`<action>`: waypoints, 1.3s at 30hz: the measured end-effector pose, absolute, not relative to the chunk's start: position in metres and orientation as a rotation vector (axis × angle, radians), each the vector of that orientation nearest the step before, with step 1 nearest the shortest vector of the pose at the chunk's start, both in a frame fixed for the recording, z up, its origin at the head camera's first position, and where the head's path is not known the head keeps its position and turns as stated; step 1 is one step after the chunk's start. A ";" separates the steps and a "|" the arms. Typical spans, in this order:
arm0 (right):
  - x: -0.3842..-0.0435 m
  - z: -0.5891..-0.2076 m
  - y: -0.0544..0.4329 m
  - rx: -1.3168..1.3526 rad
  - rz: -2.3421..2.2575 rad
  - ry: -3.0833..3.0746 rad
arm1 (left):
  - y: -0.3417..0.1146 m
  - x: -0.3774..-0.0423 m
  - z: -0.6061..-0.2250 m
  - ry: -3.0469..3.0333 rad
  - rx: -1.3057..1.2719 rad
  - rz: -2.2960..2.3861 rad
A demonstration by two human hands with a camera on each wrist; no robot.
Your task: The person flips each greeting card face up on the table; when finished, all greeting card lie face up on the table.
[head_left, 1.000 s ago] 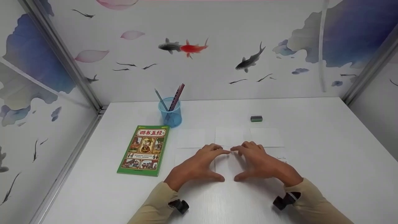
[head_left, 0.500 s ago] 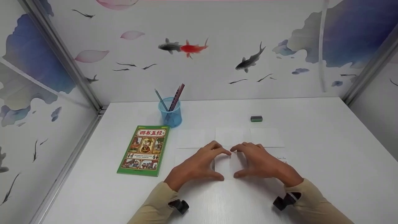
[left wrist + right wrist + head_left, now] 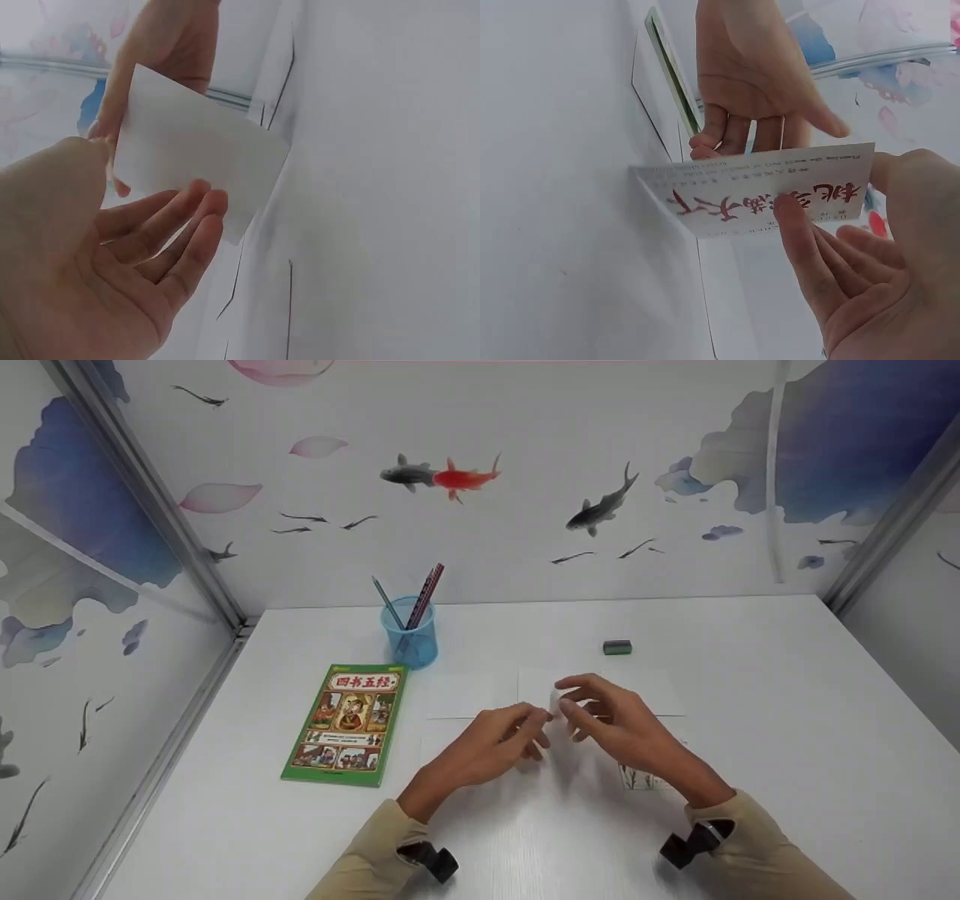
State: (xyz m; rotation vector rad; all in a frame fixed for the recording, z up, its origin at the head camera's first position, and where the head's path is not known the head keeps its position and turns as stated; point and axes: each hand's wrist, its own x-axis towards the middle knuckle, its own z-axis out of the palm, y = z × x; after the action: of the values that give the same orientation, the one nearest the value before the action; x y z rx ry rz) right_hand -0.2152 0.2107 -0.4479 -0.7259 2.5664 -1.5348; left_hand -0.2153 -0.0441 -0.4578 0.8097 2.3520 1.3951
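Note:
Between thumb and fingers, my right hand (image 3: 622,727) pinches a small white card (image 3: 555,701), lifted and nearly edge-on in the head view. The right wrist view shows red Chinese characters and small print on one face of the card (image 3: 761,172); its other face looks blank in the left wrist view. My left hand (image 3: 491,742) is beside the card, fingers loosely bent. Its fingertips (image 3: 199,187) lie in front of the blank face; whether they touch it is unclear. A partly illustrated card (image 3: 637,778) lies under my right wrist, mostly covered by the hand.
More white cards, such as the upper-left card (image 3: 459,695) and the upper-right card (image 3: 660,694), lie flat beyond the hands. A green-bordered book (image 3: 349,724) lies left. Behind it stands a blue pencil cup (image 3: 412,641). A small dark-green block (image 3: 617,647) sits at the back right.
Both hands were spread low around a card on the table. Now the card is up off the table in the right hand, which moved up and away; the left thumb has come in towards its fingers.

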 end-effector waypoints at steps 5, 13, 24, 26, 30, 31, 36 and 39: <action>-0.213 -0.448 0.207 -0.844 -1.430 2.613 | -0.043 -0.217 -0.462 2.145 0.706 1.550; -0.215 -0.453 0.210 -0.831 -1.344 2.784 | -0.044 -0.217 -0.468 2.166 0.699 1.476; -0.214 -0.458 0.213 -0.902 -1.146 2.757 | -0.044 -0.215 -0.467 2.207 0.583 1.501; -0.212 -0.460 0.213 -0.947 -1.040 2.717 | -0.044 -0.214 -0.466 2.233 0.547 1.505; -0.209 -0.462 0.212 -0.976 -0.898 2.683 | -0.043 -0.214 -0.465 2.282 0.529 1.463; -0.209 -0.462 0.212 -0.980 -0.881 2.686 | -0.043 -0.214 -0.465 2.298 0.541 1.443; -0.208 -0.464 0.211 -0.961 -0.850 2.671 | -0.046 -0.213 -0.464 2.514 0.642 1.260; -0.209 -0.466 0.211 -0.971 -0.843 2.662 | -0.048 -0.212 -0.460 2.649 0.687 1.112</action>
State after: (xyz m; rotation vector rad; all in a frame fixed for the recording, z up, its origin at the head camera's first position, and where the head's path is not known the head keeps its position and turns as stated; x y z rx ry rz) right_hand -0.2089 0.2105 -0.4662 -0.9709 2.6625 -0.8430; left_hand -0.2119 -0.0485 -0.4602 0.6872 2.6487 1.1124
